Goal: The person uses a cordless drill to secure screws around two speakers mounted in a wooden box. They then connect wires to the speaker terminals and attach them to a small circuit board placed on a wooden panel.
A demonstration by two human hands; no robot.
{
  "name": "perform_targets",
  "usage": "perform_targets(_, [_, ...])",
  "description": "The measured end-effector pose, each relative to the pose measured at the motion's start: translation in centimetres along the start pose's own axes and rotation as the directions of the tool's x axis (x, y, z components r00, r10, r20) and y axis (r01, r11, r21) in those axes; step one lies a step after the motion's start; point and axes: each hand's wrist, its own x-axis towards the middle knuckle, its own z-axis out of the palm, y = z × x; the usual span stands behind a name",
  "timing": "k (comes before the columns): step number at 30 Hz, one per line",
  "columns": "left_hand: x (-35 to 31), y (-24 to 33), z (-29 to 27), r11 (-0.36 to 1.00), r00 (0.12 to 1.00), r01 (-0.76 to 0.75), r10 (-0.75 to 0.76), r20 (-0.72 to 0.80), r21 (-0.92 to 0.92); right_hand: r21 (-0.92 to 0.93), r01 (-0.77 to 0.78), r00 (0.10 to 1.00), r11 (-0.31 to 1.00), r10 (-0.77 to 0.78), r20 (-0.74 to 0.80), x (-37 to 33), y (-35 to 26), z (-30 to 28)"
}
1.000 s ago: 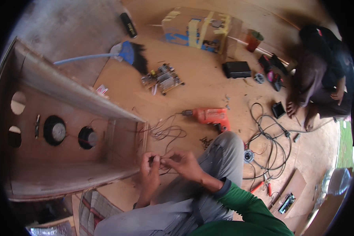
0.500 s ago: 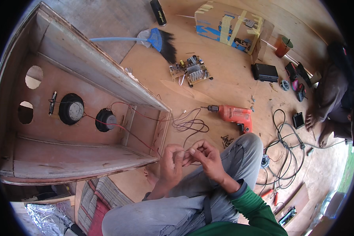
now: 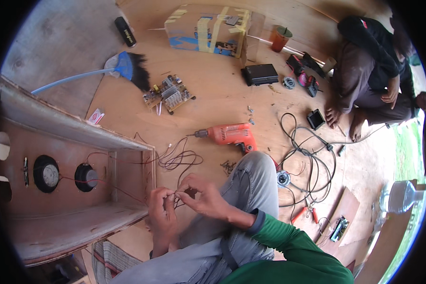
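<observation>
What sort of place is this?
Looks like a makeshift repair spot, probably half-outdoors, with grass visible at the right edge. Tells: a red drill and a bare circuit board on the floor, beside an open box with speakers set in it.

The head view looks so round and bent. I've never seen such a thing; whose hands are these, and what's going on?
There is no robot here: these are a person's own bare hands. A wide fisheye camera worn on their head looks down, so straight edges curve near the rim. The left hand and right hand meet, both pinching what looks like a thin dark wire. To the left is an open wooden box with two round speakers set in it. On the floor lie a red drill and a circuit board. Another person sits at upper right.
</observation>
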Motion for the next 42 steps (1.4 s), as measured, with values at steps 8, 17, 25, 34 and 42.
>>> perform_targets(8, [-0.5, -0.6, -0.5, 0.990, 0.990, 0.138, -0.138, -0.041, -0.006, 0.203, -0.017, 0.995, 0.979, 0.037, -0.095, 0.1, -0.4, -0.9])
perform_targets(17, [-0.9, 0.2, 0.2, 0.984, 0.990, 0.138, -0.139, -0.006, -0.109, -0.065, 0.012, 1.000, 0.998, -0.011, 0.019, 0.6, -1.5, 0.2])
perform_targets(25, [-0.9, -1.9, -0.2, 0.885, 0.926, 0.238, -0.331, -0.183, -0.401, -0.160, -0.050, 0.995, 0.986, 0.036, -0.088, 0.6, -0.9, -1.7])
perform_targets(34, [-1.7, -1.4, -1.7, 0.833, 0.879, -0.019, -0.250, -0.407, -0.553, -0.347, -0.103, 0.834, 0.932, -0.109, -0.541, 2.4, 1.8, -5.5])
perform_targets(42, [-0.6, 0.0, -5.5, 0.917, 0.861, -0.064, -0.150, -0.486, -0.394, -0.059, -0.048, 0.695, 0.997, -0.009, -0.719, 2.6, -0.6, -5.6])
